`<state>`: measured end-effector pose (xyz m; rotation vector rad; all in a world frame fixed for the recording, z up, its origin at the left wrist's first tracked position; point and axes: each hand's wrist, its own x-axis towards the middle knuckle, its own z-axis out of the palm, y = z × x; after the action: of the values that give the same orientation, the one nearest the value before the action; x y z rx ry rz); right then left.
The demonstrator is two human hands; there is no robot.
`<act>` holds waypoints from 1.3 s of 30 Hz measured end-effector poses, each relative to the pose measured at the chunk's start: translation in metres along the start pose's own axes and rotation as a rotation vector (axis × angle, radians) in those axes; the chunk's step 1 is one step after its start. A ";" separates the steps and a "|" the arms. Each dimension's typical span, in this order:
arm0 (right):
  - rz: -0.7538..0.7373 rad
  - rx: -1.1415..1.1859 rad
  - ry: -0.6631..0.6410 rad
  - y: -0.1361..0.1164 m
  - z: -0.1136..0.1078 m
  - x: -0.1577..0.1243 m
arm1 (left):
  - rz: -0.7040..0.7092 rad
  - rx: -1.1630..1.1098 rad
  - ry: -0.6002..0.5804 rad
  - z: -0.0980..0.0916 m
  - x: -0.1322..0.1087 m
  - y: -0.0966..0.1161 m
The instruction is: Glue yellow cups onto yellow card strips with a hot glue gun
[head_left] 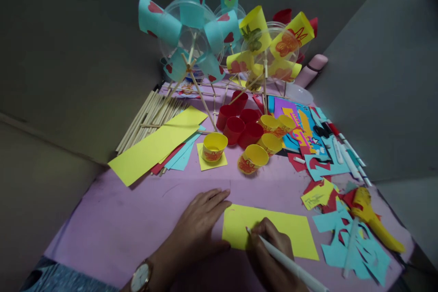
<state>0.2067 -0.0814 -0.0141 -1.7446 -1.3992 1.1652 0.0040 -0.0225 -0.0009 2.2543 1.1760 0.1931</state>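
A blank-looking yellow paper strip (297,232) lies flat on the pink table, with a faint red mark near its upper left corner. My left hand (201,219) rests at the strip's left edge, fingers stretched out and the thumb touching the paper. In my right hand (273,251) is a white marker (290,264), pinched near its tip. The reddish tip sits on or just over the strip, left of its middle. Beyond my hands stand a yellow paper cup (215,147) on a yellow square, more yellow cups (253,159) with orange drawings, and several red paper cups (234,130).
Ferris-wheel-like models (188,66) of sticks and clear discs stand at the back. Wooden sticks (137,121) and a long yellow strip (147,155) lie left. On the right are paper scraps (366,246), a yellow glue gun (376,223), markers (347,159) and a pink bottle (312,70).
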 end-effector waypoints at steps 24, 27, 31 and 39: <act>-0.048 0.053 -0.103 -0.012 0.021 -0.002 | 0.007 -0.026 -0.033 -0.002 -0.001 -0.001; -0.035 0.046 -0.052 -0.012 0.015 0.000 | 0.004 -0.015 -0.041 -0.003 0.001 -0.001; 0.021 -0.005 0.092 -0.021 0.008 0.007 | -0.012 -0.016 -0.040 -0.003 0.000 0.001; 0.011 -0.049 0.118 -0.030 0.019 0.016 | 0.044 -0.032 0.021 0.004 -0.001 -0.003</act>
<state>0.1781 -0.0595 -0.0005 -1.8268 -1.3596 1.0235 0.0027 -0.0239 -0.0061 2.2565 1.1267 0.2512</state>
